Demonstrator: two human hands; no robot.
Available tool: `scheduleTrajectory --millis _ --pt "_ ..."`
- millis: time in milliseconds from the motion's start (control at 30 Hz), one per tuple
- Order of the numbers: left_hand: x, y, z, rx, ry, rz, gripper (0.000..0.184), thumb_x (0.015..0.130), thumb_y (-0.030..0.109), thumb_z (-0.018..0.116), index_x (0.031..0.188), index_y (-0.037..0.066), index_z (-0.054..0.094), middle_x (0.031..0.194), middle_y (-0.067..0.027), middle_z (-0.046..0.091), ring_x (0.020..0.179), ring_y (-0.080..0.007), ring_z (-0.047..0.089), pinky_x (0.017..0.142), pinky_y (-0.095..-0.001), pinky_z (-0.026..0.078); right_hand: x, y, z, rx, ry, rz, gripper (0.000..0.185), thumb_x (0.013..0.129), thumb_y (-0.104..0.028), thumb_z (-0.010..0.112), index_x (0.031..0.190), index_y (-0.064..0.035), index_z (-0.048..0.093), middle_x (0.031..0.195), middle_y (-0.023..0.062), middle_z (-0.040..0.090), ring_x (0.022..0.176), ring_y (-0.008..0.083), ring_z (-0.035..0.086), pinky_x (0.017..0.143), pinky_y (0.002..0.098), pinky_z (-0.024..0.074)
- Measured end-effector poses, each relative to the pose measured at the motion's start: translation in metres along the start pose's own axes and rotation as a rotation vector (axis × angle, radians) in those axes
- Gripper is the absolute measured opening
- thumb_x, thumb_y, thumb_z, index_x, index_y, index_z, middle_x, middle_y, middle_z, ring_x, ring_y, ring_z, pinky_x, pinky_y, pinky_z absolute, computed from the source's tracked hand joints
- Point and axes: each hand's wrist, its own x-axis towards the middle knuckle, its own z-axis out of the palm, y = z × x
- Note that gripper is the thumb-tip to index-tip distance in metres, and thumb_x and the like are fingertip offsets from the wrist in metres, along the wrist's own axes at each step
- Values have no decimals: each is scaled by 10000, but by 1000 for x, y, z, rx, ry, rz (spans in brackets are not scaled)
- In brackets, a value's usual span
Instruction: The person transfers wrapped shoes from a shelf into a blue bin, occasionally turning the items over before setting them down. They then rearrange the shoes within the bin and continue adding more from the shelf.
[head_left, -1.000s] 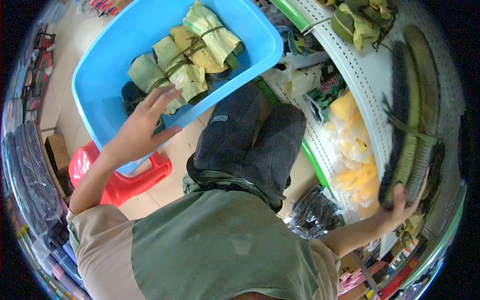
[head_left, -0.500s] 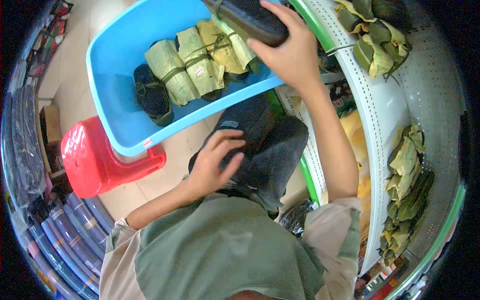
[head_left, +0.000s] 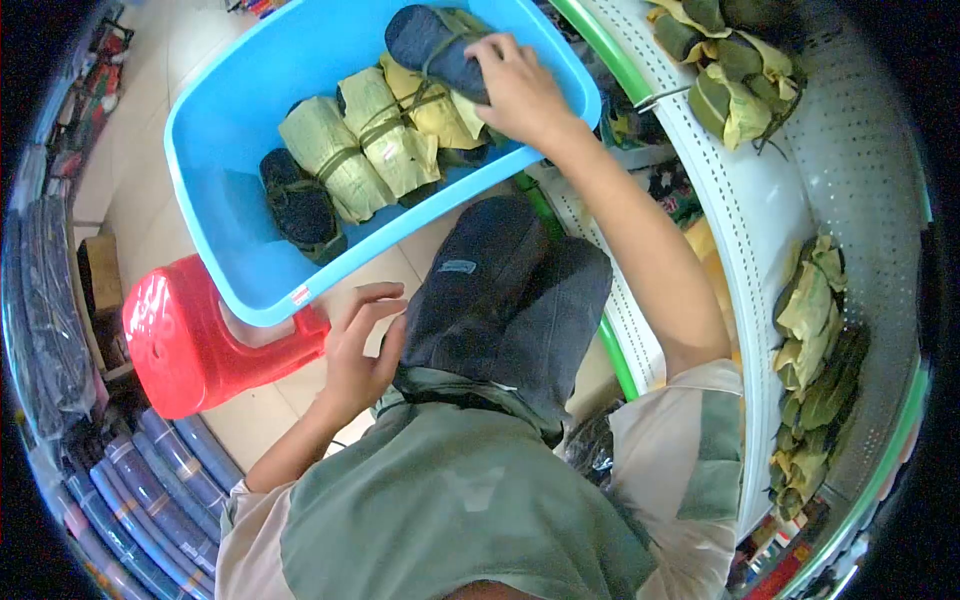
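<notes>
My right hand (head_left: 515, 90) grips the end of a dark, rounded bundle (head_left: 425, 40) tied with a green band, at the right end of a blue plastic tub (head_left: 235, 290). Beside it in the tub lie several bundles in yellow-green wrapping, among them a tied pale bundle (head_left: 340, 160). Another dark bundle (head_left: 300, 205) lies at the left end of the row. Low in front of the tub, my left hand (head_left: 360, 345) hovers beside my left knee with its fingers curved and apart, holding nothing.
A red plastic stool (head_left: 185, 340) stands left of the tub. To the right is a white perforated shelf (head_left: 745, 250) with wrapped leafy bundles (head_left: 745, 90) and more bundles (head_left: 810, 350). Rolled blue material (head_left: 150, 470) lies at the lower left.
My right hand has lowered the dark bundle into the tub's right end, moving left and down. My left hand has moved left, away from above my knee.
</notes>
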Motion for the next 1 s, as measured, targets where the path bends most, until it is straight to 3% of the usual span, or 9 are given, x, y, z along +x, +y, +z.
scheduleTrajectory --millis 100,233,300,400,433,633,733,933,1000 --pt "10 -10 -33 324 223 246 268 749 -46 709 1010 9 678 1167 -206 634 1090 -357 620 967 -431 465 -2 4 0 -117 135 -143 571 749 -224 800 1255 -56 594 1378 169 490 1255 373 489 987 465 487" --pt "56 -40 -88 769 736 -10 568 790 55 762 1299 -39 529 1335 -226 522 1200 -361 554 1035 -429 421 1 7 -36 -173 159 107 510 832 -229 743 1245 11 565 1383 216 490 1239 409 504 971 501 472" --pt "55 -117 -120 498 630 -217 586 826 78 758 1340 -38 502 1236 -179 601 1167 -301 573 1017 -398 439 3 27 -31 -211 174 208 452 842 -205 728 1157 81 575 1293 287 553 1165 425 558 926 510 481" --pt "55 -144 -154 65 480 -441 598 823 88 757 1337 -69 495 1174 -160 648 1067 -220 613 939 -336 480 6 63 -16 -106 169 287 448 840 -247 745 1193 3 627 1289 225 582 1181 417 559 961 477 493" --pt "56 -145 -163 -84 434 -502 600 812 87 757 1325 -85 498 1168 -161 651 1025 -196 628 904 -313 496 9 72 -9 -35 292 230 390 871 -256 719 1112 42 648 1109 267 656 1040 429 634 891 499 516" --pt "90 -160 -184 143 487 -463 368 790 4 648 1146 -87 671 946 -110 713 819 -157 658 751 -277 513 14 72 -7 80 173 394 381 876 -309 715 855 70 681 845 280 683 838 453 676 784 528 530" --pt "108 -157 -198 127 462 -463 431 782 10 649 1203 -81 658 985 -117 715 817 -160 659 745 -282 517 13 65 -6 148 186 437 402 875 -323 717 795 69 677 844 275 689 842 447 678 787 516 530" --pt "121 -206 -238 144 451 -496 505 759 22 673 1250 -89 632 1028 -130 718 837 -176 671 759 -295 529 29 28 -31 285 106 570 396 846 -196 729 1089 95 614 1126 302 636 1068 441 613 900 500 495" --pt "132 -224 -250 134 430 -490 514 757 24 674 1254 -99 624 1033 -132 718 842 -181 674 765 -297 531 36 36 -14 257 202 545 365 858 -199 724 1048 98 629 1059 303 654 1026 451 628 884 501 499"
